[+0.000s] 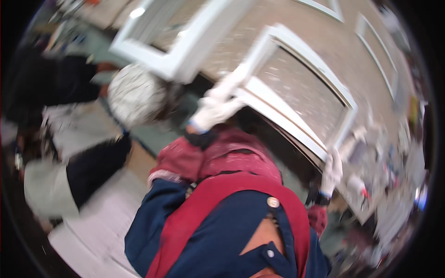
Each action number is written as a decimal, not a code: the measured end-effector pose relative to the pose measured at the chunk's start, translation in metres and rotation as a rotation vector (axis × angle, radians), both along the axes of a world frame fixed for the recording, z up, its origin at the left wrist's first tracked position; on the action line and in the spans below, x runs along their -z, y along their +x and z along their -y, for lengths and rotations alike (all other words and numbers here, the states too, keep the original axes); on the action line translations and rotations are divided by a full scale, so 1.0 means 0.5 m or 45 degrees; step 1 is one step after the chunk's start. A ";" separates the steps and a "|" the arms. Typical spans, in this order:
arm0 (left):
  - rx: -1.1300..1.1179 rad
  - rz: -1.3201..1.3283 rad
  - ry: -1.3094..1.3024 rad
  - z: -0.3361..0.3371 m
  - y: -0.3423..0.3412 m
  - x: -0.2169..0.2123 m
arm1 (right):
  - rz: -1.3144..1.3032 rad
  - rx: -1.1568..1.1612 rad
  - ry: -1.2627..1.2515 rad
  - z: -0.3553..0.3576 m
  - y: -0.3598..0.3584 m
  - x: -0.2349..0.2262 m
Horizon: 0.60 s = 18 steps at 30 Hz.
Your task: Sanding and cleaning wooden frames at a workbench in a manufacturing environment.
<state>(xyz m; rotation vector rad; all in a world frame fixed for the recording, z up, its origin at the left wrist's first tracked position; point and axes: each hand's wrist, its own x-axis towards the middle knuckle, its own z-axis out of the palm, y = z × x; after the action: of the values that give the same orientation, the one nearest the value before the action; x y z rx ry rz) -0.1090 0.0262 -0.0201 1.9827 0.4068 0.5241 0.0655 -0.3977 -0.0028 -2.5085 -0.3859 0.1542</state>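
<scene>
A white rectangular frame (320, 65), like a small window sash, lies tilted on the brown worktable in front of me. My left hand (218, 104), in a white glove, is closed around its near left corner. At the frame's near right corner, my right hand (332, 172), also gloved in white, grips the edge. A loose-looking white strip (282, 109) runs along inside the near side of the frame. Motion blur softens the fingers, and parts of them are hidden behind the frame.
A larger white frame (174, 60) stands at the left of the worktable (278, 11). More thin white frames (378, 55) lie at the far right. Tools and small items (364, 185) clutter the right edge. A person in a crinkled white cap (136, 95) is close on my left.
</scene>
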 end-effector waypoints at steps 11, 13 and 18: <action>-0.779 0.130 0.198 -0.146 -0.153 -0.135 | 0.297 0.528 -0.170 0.139 0.199 -0.018; -0.968 0.190 0.063 -0.211 -0.192 -0.121 | 0.179 0.506 -0.335 0.149 0.237 -0.002; -1.021 0.202 -0.191 -0.272 -0.203 -0.115 | -0.015 0.233 -0.292 0.064 0.293 -0.023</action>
<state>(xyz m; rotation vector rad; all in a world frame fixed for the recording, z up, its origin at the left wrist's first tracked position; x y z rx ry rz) -0.2104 0.1620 0.0375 1.5645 1.1159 1.1009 0.2118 -0.4295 0.0089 -2.7515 -0.1384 0.1471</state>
